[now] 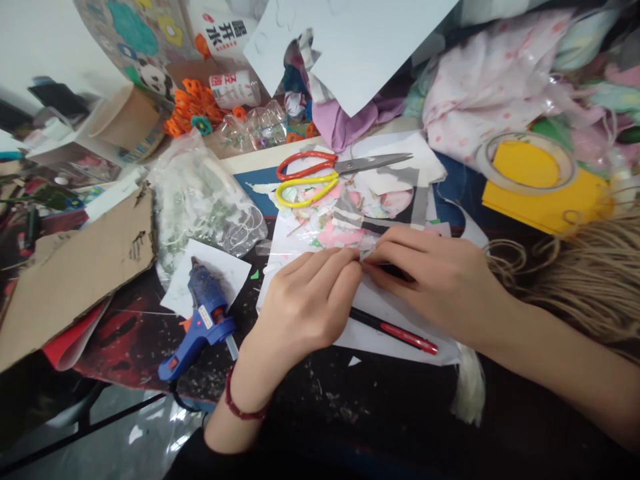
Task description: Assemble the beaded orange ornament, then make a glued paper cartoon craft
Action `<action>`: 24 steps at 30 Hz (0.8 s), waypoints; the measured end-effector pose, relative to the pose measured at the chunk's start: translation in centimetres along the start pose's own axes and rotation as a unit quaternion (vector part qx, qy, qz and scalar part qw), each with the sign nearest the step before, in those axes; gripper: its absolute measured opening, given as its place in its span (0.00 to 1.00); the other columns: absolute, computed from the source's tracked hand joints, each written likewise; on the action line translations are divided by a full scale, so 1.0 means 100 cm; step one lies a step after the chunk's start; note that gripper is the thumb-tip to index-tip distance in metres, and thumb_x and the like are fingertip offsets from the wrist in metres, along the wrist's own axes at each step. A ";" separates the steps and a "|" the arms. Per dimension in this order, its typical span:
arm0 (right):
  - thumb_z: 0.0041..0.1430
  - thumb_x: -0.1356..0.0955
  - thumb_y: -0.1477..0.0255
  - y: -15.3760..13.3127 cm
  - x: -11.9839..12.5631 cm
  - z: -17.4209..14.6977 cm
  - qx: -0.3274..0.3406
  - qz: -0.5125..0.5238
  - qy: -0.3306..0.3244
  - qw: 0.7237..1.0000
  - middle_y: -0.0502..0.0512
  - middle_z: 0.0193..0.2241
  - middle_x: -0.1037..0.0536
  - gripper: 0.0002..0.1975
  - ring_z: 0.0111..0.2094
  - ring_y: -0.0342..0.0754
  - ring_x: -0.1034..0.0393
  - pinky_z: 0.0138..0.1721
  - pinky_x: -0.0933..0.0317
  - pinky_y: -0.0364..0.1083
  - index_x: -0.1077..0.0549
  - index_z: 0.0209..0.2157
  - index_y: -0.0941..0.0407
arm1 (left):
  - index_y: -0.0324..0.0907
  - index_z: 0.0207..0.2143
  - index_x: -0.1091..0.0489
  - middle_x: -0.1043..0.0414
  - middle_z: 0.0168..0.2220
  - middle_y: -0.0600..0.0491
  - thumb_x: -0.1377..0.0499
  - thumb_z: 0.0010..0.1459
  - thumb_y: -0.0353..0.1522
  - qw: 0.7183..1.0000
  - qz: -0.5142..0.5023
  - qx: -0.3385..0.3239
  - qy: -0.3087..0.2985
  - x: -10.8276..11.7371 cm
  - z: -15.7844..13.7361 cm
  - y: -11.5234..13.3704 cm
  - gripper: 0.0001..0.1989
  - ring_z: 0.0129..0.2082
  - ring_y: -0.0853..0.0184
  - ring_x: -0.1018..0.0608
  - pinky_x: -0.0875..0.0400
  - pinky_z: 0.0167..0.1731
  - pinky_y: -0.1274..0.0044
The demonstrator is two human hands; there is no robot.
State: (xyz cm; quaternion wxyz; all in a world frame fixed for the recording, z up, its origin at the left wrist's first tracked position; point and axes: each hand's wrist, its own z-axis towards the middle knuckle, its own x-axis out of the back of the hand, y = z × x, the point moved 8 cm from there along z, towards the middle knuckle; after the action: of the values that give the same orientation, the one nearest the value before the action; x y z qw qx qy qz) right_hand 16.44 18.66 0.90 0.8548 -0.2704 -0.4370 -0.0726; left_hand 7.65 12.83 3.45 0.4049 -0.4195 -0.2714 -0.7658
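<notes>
1. Scraps (337, 233) of pale pink, white and green lie in a loose, overlapping pile just beyond the fingertips, among grey strips and glossy clear plastic.
2. The left hand (310, 303) is curled closed in a pinch, and the right hand (430, 273) pinches too, with thumb and forefinger meeting. Their fingertips come together, almost touching, at the near side of the pile; what lies between them is hidden, so I cannot tell what they grip.
3. Under the scraps and hands spreads a white sheet (360, 337), its near edge running slantwise across the dark tabletop (320, 393).
4. A black-and-red pen (395, 328) lies on the sheet below the hands, close to that edge.
5. Beyond the pile lie scissors (350, 165) with one red and one yellow handle, blades pointing right.
6. On the left, a blue glue gun (206, 320) sits near the left wrist, its nozzle over a square of white paper (233, 270).
7. On the right, a bundle of twine (590, 280) crowds the right forearm; a tape roll (485, 167) overlaps a yellow sheet (550, 210) behind it.
8. The widest open room is the strip of speckled tabletop on the near side, between the forearms.
</notes>
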 end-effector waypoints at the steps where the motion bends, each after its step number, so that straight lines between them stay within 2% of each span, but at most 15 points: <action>1: 0.68 0.37 0.75 -0.001 0.000 0.000 0.008 -0.007 0.003 1.000 0.57 0.32 0.22 0.12 0.31 0.48 0.27 0.30 0.39 0.46 0.25 0.32 0.60 | 0.33 0.37 0.29 0.20 0.41 0.43 0.43 0.61 0.20 1.000 0.000 -0.003 0.002 0.000 0.000 0.000 0.04 0.42 0.62 0.18 0.22 0.41 0.72; 6: 0.68 0.37 0.75 -0.003 0.002 -0.001 0.024 -0.031 0.019 0.999 0.57 0.31 0.21 0.12 0.30 0.47 0.27 0.28 0.40 0.46 0.25 0.31 0.60 | 0.32 0.37 0.29 0.20 0.41 0.44 0.42 0.61 0.20 1.000 0.001 -0.006 0.007 0.001 0.000 0.000 0.04 0.41 0.62 0.18 0.22 0.40 0.73; 14: 0.66 0.35 0.75 0.000 0.002 -0.001 -0.002 -0.023 0.015 1.000 0.56 0.33 0.21 0.09 0.31 0.47 0.27 0.30 0.39 0.45 0.24 0.34 0.59 | 0.32 0.37 0.29 0.21 0.41 0.45 0.41 0.59 0.20 1.000 -0.012 0.021 0.006 0.001 -0.002 -0.004 0.04 0.40 0.62 0.19 0.23 0.40 0.72; 17: 0.65 0.34 0.75 0.004 0.009 0.001 -0.040 0.002 0.030 0.999 0.54 0.32 0.22 0.07 0.30 0.45 0.28 0.30 0.39 0.44 0.24 0.35 0.58 | 0.33 0.40 0.29 0.21 0.42 0.46 0.40 0.59 0.20 0.999 -0.019 0.039 0.031 0.005 -0.005 -0.008 0.07 0.41 0.63 0.20 0.25 0.41 0.73; 20: 0.64 0.31 0.72 0.012 0.014 0.004 -0.106 0.082 0.023 0.991 0.51 0.28 0.23 0.05 0.26 0.43 0.30 0.27 0.40 0.43 0.23 0.35 0.56 | 0.34 0.41 0.29 0.21 0.41 0.48 0.40 0.58 0.19 0.996 -0.037 0.052 0.058 0.010 -0.007 -0.010 0.09 0.41 0.64 0.20 0.25 0.41 0.73; 24: 0.62 0.30 0.67 0.022 0.008 0.003 -0.193 0.222 -0.008 0.956 0.48 0.25 0.23 0.06 0.22 0.41 0.32 0.24 0.39 0.41 0.23 0.35 0.55 | 0.35 0.41 0.29 0.21 0.38 0.48 0.39 0.58 0.20 0.994 -0.049 0.047 0.081 0.013 -0.007 -0.008 0.09 0.38 0.65 0.21 0.26 0.38 0.73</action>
State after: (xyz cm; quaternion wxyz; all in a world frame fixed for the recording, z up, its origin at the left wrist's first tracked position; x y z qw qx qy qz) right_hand 17.49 20.79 0.81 0.7774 -0.5211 -0.3504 0.0378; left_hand 6.27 12.26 4.13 0.4071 -0.3222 -0.2938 -0.8026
